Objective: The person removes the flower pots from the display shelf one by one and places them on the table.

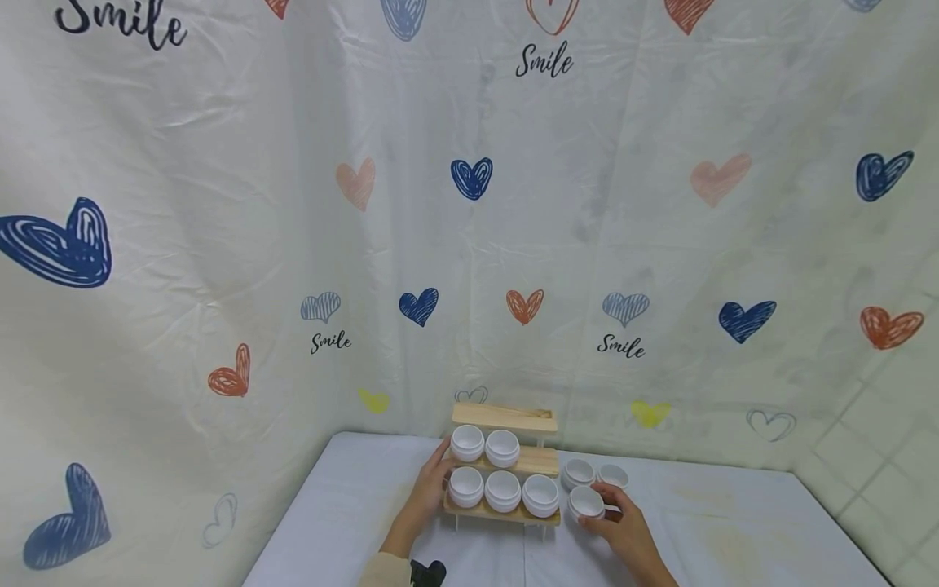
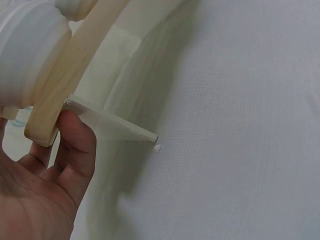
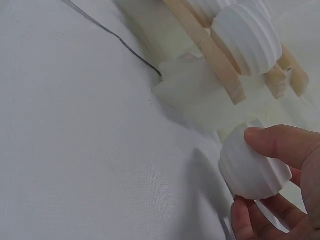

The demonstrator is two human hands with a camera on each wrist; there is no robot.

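Note:
A tiered wooden stand point(image 1: 539, 420) with white supports stands on the table. Its middle tier carries two white ribbed cups point(image 1: 502, 448), and three more white cups point(image 1: 503, 491) line the lowest tier. My left hand point(image 1: 429, 487) grips the stand's left end; in the left wrist view its fingers point(image 2: 77, 142) curl at the end of a wooden board point(image 2: 75, 65). To the right of the stand, my right hand point(image 1: 619, 526) pinches another white cup point(image 3: 255, 167) between thumb and fingers. In the right wrist view this cup is tilted, just below the board's end point(image 3: 232, 92).
Two more white cups point(image 1: 579, 473) stand on the table behind my right hand. The table bears a white cloth point(image 1: 704, 538). A curtain point(image 1: 557, 244) printed with hearts hangs close behind the stand. A thin dark cord point(image 3: 120, 39) lies along the cloth.

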